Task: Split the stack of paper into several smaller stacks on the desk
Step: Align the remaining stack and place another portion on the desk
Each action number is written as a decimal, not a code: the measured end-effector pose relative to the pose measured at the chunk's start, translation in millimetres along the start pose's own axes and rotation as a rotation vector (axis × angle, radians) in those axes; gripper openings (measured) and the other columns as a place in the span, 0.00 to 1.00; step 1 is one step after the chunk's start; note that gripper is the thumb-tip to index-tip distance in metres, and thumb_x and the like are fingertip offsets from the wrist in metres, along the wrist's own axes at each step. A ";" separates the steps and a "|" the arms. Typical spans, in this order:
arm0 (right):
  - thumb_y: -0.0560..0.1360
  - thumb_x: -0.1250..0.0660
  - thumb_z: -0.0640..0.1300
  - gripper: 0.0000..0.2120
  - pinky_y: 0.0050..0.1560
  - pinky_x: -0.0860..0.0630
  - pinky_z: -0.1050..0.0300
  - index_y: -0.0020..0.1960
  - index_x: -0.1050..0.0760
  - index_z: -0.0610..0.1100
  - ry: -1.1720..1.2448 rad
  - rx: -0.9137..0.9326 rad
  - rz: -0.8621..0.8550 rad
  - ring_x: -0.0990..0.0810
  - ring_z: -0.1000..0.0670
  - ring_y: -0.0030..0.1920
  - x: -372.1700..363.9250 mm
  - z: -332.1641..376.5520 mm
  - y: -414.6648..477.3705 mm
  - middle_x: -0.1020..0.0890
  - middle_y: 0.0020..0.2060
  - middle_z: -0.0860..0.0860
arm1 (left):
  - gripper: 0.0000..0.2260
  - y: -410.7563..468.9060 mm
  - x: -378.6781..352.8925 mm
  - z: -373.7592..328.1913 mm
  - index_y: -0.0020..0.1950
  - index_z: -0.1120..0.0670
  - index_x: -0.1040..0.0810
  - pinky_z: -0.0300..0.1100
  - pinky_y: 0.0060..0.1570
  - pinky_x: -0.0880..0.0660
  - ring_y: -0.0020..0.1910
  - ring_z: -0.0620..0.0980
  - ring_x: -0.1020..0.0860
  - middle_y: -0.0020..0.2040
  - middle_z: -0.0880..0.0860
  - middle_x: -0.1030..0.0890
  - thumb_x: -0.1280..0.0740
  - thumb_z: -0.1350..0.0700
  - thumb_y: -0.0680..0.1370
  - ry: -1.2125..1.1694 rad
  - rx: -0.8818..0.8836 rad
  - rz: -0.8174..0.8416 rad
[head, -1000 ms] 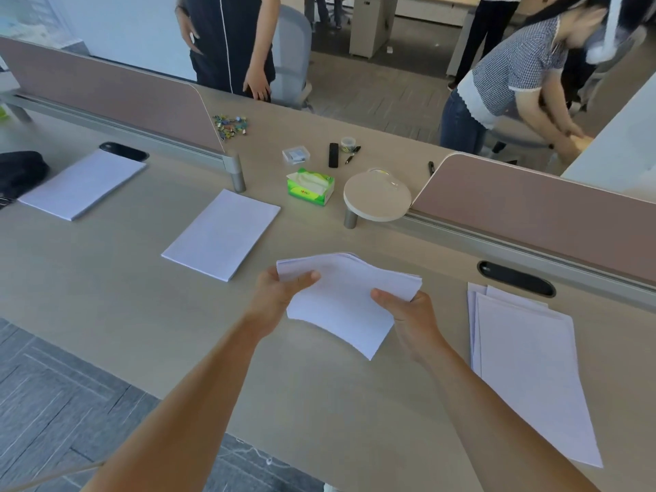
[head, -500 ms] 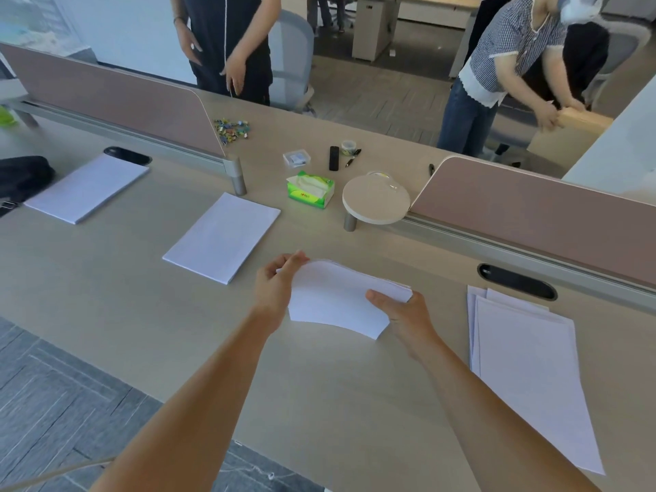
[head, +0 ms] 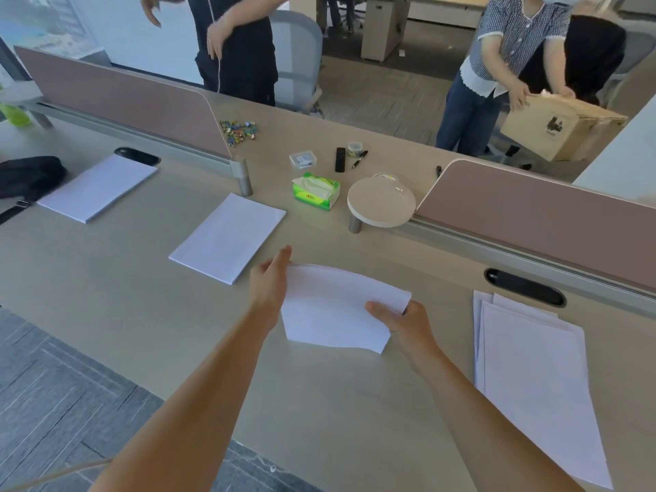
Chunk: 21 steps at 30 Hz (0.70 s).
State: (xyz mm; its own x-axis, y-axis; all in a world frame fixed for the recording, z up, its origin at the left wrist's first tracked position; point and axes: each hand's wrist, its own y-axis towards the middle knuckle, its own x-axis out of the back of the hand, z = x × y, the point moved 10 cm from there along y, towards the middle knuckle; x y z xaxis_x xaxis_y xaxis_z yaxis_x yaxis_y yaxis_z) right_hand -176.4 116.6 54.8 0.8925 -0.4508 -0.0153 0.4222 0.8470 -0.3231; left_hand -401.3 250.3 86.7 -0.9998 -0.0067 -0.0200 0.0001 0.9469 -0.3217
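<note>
My left hand [head: 269, 282] and right hand [head: 404, 323] pinch opposite edges of one white, bowed sheaf [head: 333, 307]. Three lie flat: far-left stack [head: 97, 188], left stack [head: 227, 237], fanned right stack [head: 532, 378].

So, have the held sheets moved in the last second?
Yes: the held sheets have turned squarer and sunk slightly toward the desk, judged against the flat stack on their left.
</note>
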 end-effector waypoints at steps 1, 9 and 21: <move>0.71 0.24 0.39 0.07 0.44 0.20 0.56 0.49 0.16 0.44 -0.010 0.000 0.012 0.15 0.49 0.44 0.3 -1.4 0.8 0.13 0.44 0.49 | 0.15 -2.8 -1.0 -0.4 0.38 0.57 0.27 0.41 0.37 0.34 0.37 0.51 0.29 0.37 0.53 0.28 0.35 0.47 0.79 0.003 0.008 -0.019; 0.76 0.28 0.41 0.09 0.36 0.26 0.61 0.39 0.19 0.53 -0.094 0.093 -0.100 0.23 0.48 0.36 14.9 7.8 11.1 0.17 0.31 0.47 | 0.31 -0.7 -12.9 -4.5 0.40 0.58 0.22 0.39 0.40 0.32 0.38 0.50 0.25 0.37 0.52 0.23 0.40 0.29 0.73 0.040 0.006 0.044; 0.75 0.29 0.37 0.06 0.43 0.17 0.52 0.51 0.18 0.42 0.263 -0.025 0.082 0.14 0.49 0.42 4.8 52.0 66.3 0.13 0.44 0.50 | 0.09 5.7 -20.2 -29.6 0.44 0.46 0.21 0.36 0.39 0.23 0.41 0.41 0.17 0.42 0.43 0.16 0.34 0.42 0.78 0.657 -0.238 0.273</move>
State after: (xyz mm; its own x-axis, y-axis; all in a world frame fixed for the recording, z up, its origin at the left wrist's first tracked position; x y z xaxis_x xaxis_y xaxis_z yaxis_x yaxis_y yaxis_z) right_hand -135.9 185.2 82.6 0.8500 -0.4418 -0.2868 0.3434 0.8777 -0.3341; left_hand -381.7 265.4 113.2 -0.7716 0.3611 0.5236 0.3201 0.9318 -0.1709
